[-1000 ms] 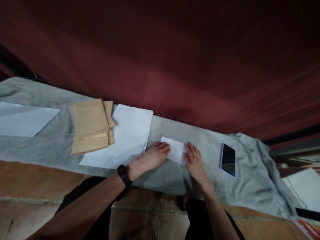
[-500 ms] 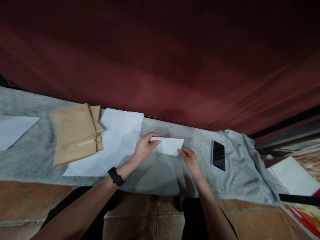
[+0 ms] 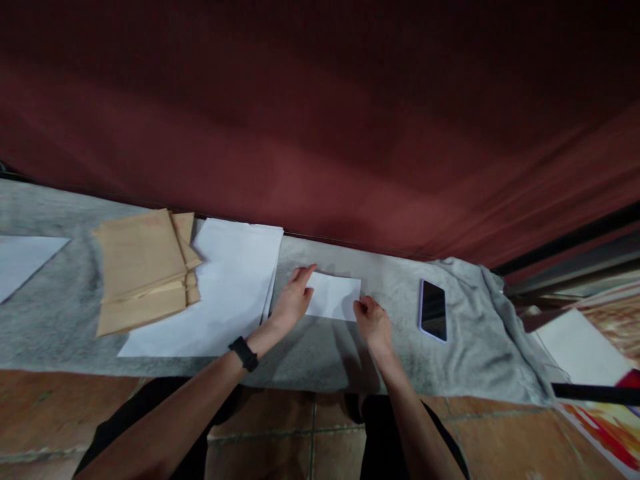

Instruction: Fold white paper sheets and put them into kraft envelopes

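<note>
a small white rectangular sheet of paper (image 3: 334,297) lies on a grey plush cloth (image 3: 395,280) between a person's two bare hands, its long axis running roughly from nine o'clock to three, the right end dipping slightly. the left hand (image 3: 294,300), a black band (image 3: 243,353) at its wrist, is at the sheet's nine o'clock end, thumb and forefinger parted and reaching toward the upper left corner, no firm grip visible. the right hand (image 3: 374,321) is at four o'clock, fingers curled nearly closed, the tips at the right edge; whether the paper is pinched there cannot be told. seen from the left hand the sheet lies toward three o'clock, from the right toward ten, and neither hand is clearly nearer. at nine o'clock, just beyond the left hand, rest large white paper sheets (image 3: 235,287), partly covered by a pile of brown paper envelopes (image 3: 143,260); another white sheet (image 3: 25,263) lies farther out in that direction. at three o'clock, apart from the right hand, is a dark-screened phone with a lilac edge (image 3: 433,311). a dark red curtain-like backdrop (image 3: 300,147) fills twelve o'clock.
</note>
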The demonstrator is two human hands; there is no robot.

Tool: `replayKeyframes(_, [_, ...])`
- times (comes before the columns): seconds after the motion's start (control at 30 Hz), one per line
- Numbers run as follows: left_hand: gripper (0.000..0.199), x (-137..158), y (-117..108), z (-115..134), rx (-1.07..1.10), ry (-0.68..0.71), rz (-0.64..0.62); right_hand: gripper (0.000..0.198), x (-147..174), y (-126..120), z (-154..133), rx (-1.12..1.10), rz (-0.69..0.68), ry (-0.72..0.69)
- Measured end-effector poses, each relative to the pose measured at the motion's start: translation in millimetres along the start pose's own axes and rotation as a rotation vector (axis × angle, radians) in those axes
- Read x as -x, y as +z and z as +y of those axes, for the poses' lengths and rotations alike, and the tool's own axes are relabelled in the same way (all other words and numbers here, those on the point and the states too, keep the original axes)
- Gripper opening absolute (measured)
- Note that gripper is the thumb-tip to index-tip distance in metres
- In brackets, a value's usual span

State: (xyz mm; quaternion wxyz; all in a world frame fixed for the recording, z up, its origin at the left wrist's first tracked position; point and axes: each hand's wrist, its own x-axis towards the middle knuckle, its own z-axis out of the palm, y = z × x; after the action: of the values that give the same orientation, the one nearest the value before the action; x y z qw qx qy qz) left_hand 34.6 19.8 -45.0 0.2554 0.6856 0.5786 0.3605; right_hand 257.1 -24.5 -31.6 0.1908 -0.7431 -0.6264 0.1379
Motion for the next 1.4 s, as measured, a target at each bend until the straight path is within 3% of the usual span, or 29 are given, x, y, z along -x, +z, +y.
replayKeyframes(0.23, [0.052, 8, 3, 8, -0.272, 0.139, -0.060, 0.021, 4, -9, -8, 0.200, -0.128, 0.023])
replayKeyframes(0.37, [0.055, 11, 9, 8, -0.398, 0.160, -0.078, 0.020, 5, -11, -7, 0.214, -0.130, 0.028])
replayKeyframes(0.63, [0.051, 8, 10, 7, -0.339, 0.120, -0.056, 0.024, 0, -14, -5, 0.172, -0.142, 0.064])
replayKeyframes(0.87, [0.047, 19, 5, 20, -0.591, 0.141, -0.072, 0.019, 4, -9, -1, 0.194, -0.063, 0.033])
replayKeyframes(1.03, [0.048, 31, 23, 16, -0.569, 0.298, -0.118, 0.028, 4, 4, -6, 0.060, 0.088, -0.137])
replayKeyframes(1.2, [0.057, 42, 37, 9, -0.649, 0.384, -0.160, 0.054, 15, 30, -23, -0.051, 0.018, -0.405])
replayKeyframes(1.4, [0.063, 40, 35, -3, -0.720, 0.326, -0.145, 0.059, 25, 46, -27, 0.097, -0.017, -0.436])
